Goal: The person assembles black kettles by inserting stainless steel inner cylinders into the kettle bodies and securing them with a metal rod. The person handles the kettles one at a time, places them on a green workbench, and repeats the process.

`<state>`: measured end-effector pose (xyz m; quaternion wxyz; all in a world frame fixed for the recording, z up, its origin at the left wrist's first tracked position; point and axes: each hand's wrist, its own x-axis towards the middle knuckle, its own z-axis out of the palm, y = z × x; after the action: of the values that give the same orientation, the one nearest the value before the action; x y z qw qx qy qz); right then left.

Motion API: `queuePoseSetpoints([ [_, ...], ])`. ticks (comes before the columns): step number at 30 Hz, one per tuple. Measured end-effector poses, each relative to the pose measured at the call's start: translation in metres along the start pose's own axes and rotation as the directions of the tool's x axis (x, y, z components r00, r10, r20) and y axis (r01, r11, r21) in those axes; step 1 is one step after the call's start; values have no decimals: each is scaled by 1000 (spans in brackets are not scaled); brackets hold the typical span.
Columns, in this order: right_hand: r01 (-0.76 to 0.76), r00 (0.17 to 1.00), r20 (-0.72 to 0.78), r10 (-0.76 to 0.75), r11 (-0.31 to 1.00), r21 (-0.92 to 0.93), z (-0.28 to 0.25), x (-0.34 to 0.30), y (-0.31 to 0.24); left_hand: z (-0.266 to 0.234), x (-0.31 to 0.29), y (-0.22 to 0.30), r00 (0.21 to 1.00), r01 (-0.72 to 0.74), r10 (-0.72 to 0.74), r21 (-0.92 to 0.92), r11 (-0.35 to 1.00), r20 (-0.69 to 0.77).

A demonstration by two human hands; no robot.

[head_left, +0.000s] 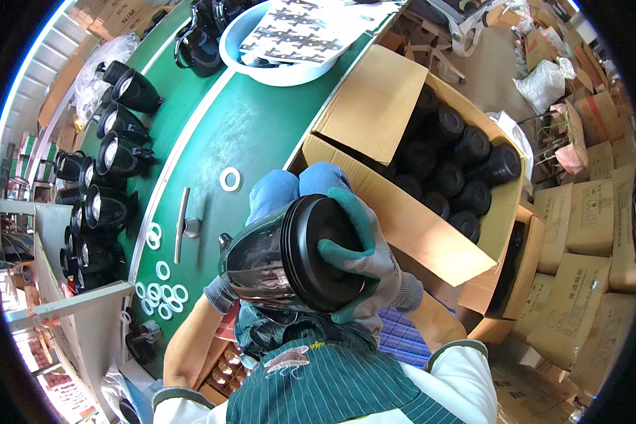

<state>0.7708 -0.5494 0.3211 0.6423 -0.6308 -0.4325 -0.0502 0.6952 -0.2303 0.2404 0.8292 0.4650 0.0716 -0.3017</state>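
A glossy black jug [261, 251] with a wide, ridged black base [321, 254] lies tilted on its side in front of my body, base toward the right. My right hand [367, 265], in a grey glove with green-coated fingers, is closed round the base, with fingers spread across its bottom face. Behind the jug's left side goes my left hand; only its grey glove cuff [221, 295] shows, and the jug hides its fingers. The hand seems to support the body from underneath. A small knob sticks out at the jug's left end.
On the green table [219, 141] lie several white rings [164, 291] and a metal bar tool [182, 225]. Black jugs [113, 152] line the left. A pale blue basin [283, 74] stands at the back. An open carton [374, 127] on the right holds several black ridged parts [449, 177].
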Motion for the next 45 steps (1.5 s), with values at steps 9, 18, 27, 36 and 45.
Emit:
queuePoseSetpoints([
  [9, -489, 848, -77, 524, 830, 269, 21, -9, -13, 30, -23, 66, 490, -188, 871, 979, 72, 30],
  [18, -549, 821, 120, 558, 830, -97, 17, 26, -27, 23, -47, 79, 345, -172, 924, 978, -113, 168],
  [27, -552, 759, -129, 638, 736, 392, 56, 42, -14, 18, -32, 75, 339, -201, 938, 980, 4, 66],
  [36, 48, 998, 50, -38, 974, -221, 47, 51, -23, -27, -15, 17, 939, -297, 309, 98, 950, -153],
  [45, -337, 932, -82, 353, 927, 165, 46, 43, -10, -16, -27, 42, 627, -357, 738, 749, 558, -251],
])
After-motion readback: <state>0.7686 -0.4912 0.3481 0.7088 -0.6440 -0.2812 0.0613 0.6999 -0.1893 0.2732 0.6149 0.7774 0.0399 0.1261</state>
